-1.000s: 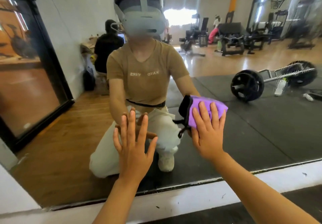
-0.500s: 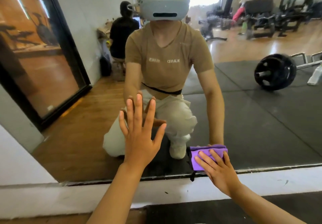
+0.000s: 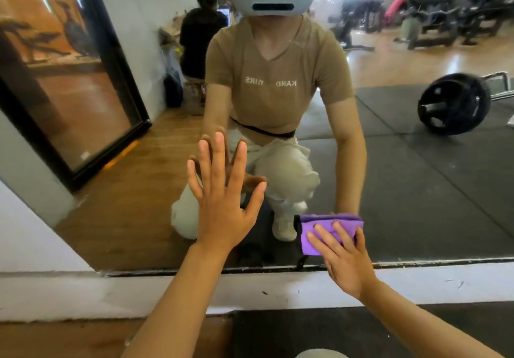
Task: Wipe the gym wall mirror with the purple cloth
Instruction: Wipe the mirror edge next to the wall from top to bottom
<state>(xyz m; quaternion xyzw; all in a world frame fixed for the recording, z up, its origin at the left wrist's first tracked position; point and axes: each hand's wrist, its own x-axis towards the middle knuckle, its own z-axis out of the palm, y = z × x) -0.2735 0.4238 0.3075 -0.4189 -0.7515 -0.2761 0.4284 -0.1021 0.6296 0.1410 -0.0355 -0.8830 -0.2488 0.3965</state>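
Note:
The gym wall mirror [image 3: 417, 190] fills most of the head view, its bottom edge just above a white baseboard. A folded purple cloth [image 3: 319, 232] lies flat against the glass near that bottom edge. My right hand [image 3: 343, 257] presses the cloth to the mirror with straight, spread fingers. My left hand [image 3: 221, 199] rests flat on the bare glass to the left of the cloth, fingers spread. The mirror reflects me crouching in front of it.
A white baseboard [image 3: 278, 288] runs under the mirror, above wood floor and a black mat [image 3: 319, 330]. A black-framed picture [image 3: 69, 79] leans at the left. Reflected behind me are a barbell plate [image 3: 453, 104], gym machines and a seated person.
My right hand has slid the cloth down the glass from mid-height to the bottom edge. My left hand has stayed pressed on the mirror. The view has tilted down.

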